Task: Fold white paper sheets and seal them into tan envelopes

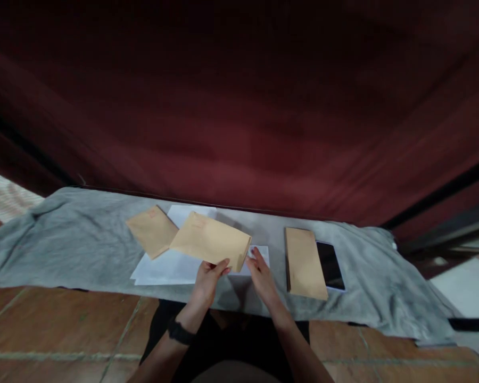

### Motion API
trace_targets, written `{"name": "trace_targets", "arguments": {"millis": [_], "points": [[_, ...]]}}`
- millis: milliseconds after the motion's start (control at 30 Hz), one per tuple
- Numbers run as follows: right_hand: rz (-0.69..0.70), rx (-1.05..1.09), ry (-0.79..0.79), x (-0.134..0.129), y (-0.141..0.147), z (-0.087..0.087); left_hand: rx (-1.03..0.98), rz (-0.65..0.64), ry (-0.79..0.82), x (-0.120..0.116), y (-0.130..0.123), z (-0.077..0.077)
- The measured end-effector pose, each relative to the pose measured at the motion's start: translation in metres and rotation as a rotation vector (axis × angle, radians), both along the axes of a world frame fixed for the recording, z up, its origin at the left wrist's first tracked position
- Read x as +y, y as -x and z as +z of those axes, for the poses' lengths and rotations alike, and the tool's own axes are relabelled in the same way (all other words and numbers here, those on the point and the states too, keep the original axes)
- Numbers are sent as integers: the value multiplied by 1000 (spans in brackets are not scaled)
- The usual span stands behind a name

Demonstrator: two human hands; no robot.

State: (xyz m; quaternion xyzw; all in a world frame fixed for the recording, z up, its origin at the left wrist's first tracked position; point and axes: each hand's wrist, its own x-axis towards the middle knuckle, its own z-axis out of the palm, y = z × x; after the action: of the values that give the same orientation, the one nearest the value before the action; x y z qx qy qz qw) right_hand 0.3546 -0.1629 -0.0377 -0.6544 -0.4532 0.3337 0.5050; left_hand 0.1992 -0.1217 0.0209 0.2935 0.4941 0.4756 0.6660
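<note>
A tan paper envelope [213, 236] is pinched near its lower right corner by my left hand [208, 279], thumb on top. It is held over white paper sheets [165, 270], tilted with its far end to the left. Beside the envelope's right end is my right hand [260, 274], its fingers apart and holding nothing. Whether a fingertip touches the envelope edge, I cannot tell. Beneath that hand a smaller white sheet [263, 252] shows in part. Another tan envelope [150, 231] lies at the left, overlapping the sheets.
To the right lies a stack of tan envelopes [305, 263], partly over a dark-screened tablet or phone [331, 266]. A grey cloth [83, 239] covers the narrow surface. Dark red fabric [239, 133] rises behind it. Brown floor tiles [64, 324] show in front.
</note>
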Motion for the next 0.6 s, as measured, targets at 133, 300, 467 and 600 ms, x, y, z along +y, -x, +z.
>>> {"name": "trace_targets", "arguments": {"millis": [133,300,467,600], "points": [[-19,260,18,9,7,12,28,-67,-37,-17,-15,0],[-74,346,0,6,1,20,-56,-34,22,-20,-13,-2],[41,834,65,-3,-8,33,-258,49,299,-10,-8,0],[74,890,94,-9,-12,41,-338,31,356,-9,-9,4]]}}
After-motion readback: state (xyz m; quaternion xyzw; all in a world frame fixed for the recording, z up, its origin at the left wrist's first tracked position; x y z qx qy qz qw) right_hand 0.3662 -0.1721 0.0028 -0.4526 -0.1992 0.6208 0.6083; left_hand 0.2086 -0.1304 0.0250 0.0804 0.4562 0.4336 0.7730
